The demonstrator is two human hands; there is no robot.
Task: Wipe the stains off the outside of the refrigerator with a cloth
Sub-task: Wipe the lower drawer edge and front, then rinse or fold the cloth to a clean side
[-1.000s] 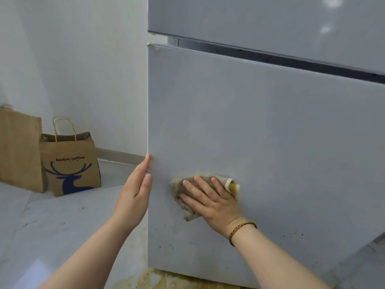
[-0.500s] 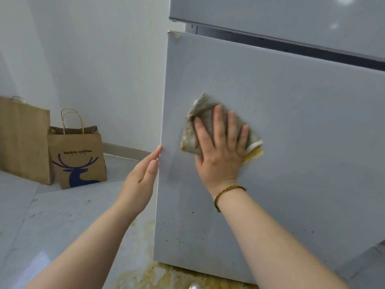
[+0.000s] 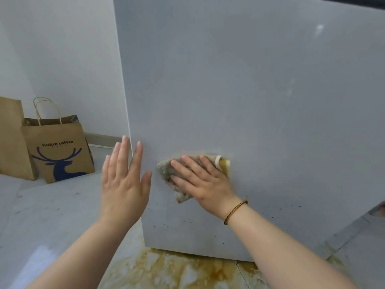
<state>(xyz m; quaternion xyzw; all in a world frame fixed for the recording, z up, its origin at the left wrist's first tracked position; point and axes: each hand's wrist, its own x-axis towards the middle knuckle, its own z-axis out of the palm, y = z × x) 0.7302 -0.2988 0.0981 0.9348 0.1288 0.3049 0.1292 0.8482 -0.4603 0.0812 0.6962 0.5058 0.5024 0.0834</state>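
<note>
The pale grey refrigerator door (image 3: 260, 97) fills most of the view. My right hand (image 3: 203, 180) lies flat on a dirty grey cloth with a yellow edge (image 3: 166, 170) and presses it against the lower part of the door. Small dark specks (image 3: 273, 215) dot the door below the cloth, near its bottom edge. My left hand (image 3: 125, 184) is held up with straight fingers by the door's left edge; whether it touches the door I cannot tell.
Two brown paper bags stand on the floor by the wall at the left, one printed with a blue deer (image 3: 58, 149), the other plain (image 3: 10, 138). A brownish-yellow stain (image 3: 177, 270) spreads over the light floor tiles under the refrigerator.
My right hand has slid the cloth down from the middle of the door to its lower part. My left hand has turned flatter and shifted slightly off the door's edge. The view has tilted down.
</note>
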